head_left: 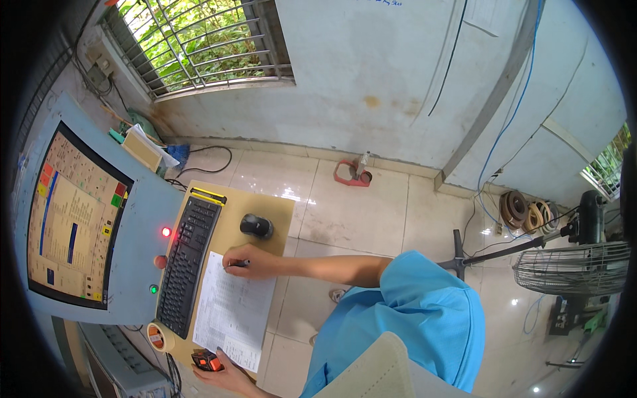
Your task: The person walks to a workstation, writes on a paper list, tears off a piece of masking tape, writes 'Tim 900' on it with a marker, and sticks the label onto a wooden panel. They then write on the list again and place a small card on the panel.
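Observation:
My right hand (255, 263) is closed around a dark pen (238, 263), over the upper part of a white printed sheet (229, 308). The sheet lies on a tan desk board (282, 219), along a black keyboard (189, 265). At the sheet's lower end, my left hand (229, 379) is wrapped round an orange and black tape measure (207, 360), its thumb by the paper's edge. A black mouse (256, 226) rests on the board just above my right hand. Beside the keyboard's lower end stands a roll of tape (159, 337).
A blue-grey console with a lit monitor (76, 219) rises at the left, bearing a red light (166, 232) and a green light (154, 289). A red object (352, 174) lies on the tiled floor by the wall. A standing fan (574, 268) is at the right, near several coiled belts (524, 212).

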### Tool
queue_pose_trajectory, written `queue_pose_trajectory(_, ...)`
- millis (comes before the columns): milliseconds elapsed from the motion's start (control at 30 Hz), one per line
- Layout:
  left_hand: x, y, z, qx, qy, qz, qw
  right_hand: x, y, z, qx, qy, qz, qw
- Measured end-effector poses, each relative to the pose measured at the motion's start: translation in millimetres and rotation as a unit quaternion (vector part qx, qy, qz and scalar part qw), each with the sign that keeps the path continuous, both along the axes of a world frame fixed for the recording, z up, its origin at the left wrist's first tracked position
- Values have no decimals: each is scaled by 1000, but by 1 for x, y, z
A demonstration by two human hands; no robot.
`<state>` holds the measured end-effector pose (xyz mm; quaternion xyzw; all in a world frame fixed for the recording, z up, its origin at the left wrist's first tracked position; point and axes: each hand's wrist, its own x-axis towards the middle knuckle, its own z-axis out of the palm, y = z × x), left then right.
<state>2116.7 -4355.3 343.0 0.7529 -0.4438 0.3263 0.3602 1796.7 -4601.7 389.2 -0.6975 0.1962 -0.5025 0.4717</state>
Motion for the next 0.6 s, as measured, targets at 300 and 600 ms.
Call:
queue_pose_trajectory(300, -57, 6, 50, 140, 163, 57, 975, 1, 0, -4, 7, 23, -4, 1000)
queue_pose_trajectory(600, -50, 7, 45, 143, 158, 60, 975, 1, 1, -1, 0, 18, -7, 1000)
